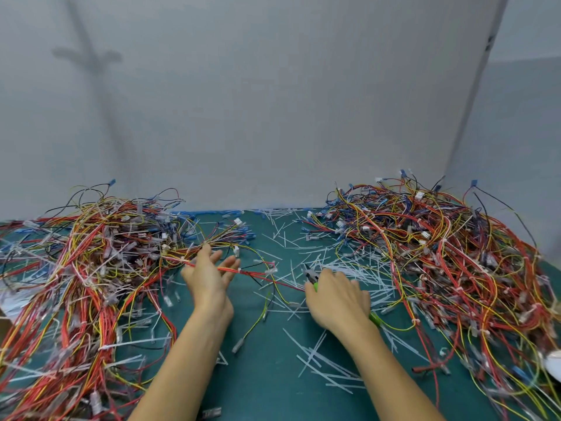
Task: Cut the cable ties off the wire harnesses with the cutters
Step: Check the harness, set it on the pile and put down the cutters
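Left hand point(209, 281), fingers apart, only touches the red harness point(252, 272); right hand point(337, 299) squeezes the cutters point(310, 275). A loose wire might get snipped.

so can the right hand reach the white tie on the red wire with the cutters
Probably yes. The right hand grips the cutters just right of the white tie on the red wire, with only thin loose wires between. The left hand touches that wire.

You are not looking at any readable writing: no letters, numbers or brand marks are showing on the cutters point(310, 276), the wire harnesses point(91, 253), the mat point(267, 375) or the wall point(273, 101).
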Tool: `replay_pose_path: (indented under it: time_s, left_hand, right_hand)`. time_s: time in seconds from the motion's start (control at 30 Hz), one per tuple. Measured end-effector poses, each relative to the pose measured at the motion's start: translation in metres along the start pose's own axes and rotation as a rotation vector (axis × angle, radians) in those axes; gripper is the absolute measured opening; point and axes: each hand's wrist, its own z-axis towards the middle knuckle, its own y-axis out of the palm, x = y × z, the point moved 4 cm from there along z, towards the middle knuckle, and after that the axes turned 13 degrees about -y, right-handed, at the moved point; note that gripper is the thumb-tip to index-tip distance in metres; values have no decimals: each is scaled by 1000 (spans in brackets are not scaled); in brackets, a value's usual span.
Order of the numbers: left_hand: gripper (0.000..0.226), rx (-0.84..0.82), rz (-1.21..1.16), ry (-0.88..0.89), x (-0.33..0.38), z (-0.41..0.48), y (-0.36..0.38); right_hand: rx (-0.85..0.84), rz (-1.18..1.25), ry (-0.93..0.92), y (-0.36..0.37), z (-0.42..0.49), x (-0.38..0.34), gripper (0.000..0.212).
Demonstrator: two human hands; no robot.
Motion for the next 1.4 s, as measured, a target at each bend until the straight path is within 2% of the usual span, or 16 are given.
replay_pose_path:
  time_s: [0.13,0.27,0.43,0.57,0.7,0.83,0.9,1.0,1.1,1.17,1.27,1.33,1.4]
  left_hand:
    - [42,36,88,43,3,4,-4]
    - [57,90,118,120,6,1,-4]
    - [38,9,-64,53,11,4,-8]
    - [28,24,-51,69,13,8,-11]
    - [22,2,111,214,14,8,-8]
    - [24,-161,363,440,14,2,3]
    - [27,-254,445,495,9,-3,11]
    - [27,-402,567,526,-4,-9,19]
    - [30,-578,711,566,-17,-18,25]
    - [35,-666,822,572,-23,-22,26]
    - [40,-766,979,595,-29,-24,25]
    - [38,-771,1163,679,-34,-26,25]
    - [33,-733,1377,774,-38,-27,26]
  right_hand:
    - [-6,-92,49,4,7,10,54]
    - [79,-138,84,4,12,21,53]
    - [153,-154,92,11,15,24,50]
    - [187,-160,87,14,16,25,47]
    - [202,-179,73,15,16,25,46]
    - [256,-210,36,10,15,22,50]
    - [323,-173,-18,6,14,18,49]
    - [493,79,-170,-2,13,10,44]
    - [575,581,-345,-11,9,4,41]
    - [519,859,-366,-16,8,1,38]
    - [369,1184,-287,-19,11,-3,42]
    - [339,1274,-241,-18,11,-2,36]
    - [352,1260,-209,-16,12,0,28]
